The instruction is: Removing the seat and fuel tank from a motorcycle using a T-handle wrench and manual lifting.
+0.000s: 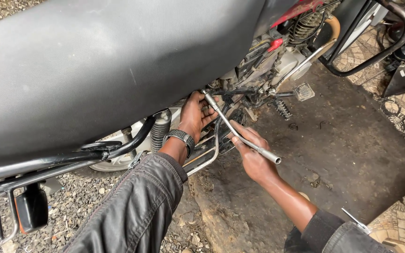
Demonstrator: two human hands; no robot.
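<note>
I'm looking at an outdoor roadside repair spot, not an indoor workshop. A motorcycle (118, 70) stands on bare, oil-darkened dirt (352, 154), with loose gravel (85, 201) on the near left and patterned paving stones (399, 112) on the far right. A metal socket wrench (240, 133) is at the engine, and daylight falls everywhere.

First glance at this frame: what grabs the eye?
The wide grey motorcycle seat fills the upper left. Below its edge, the left hand steadies the top of a long silver socket wrench against the engine area, while the right hand grips its shaft lower down. Oily dark ground spreads to the right.
</note>
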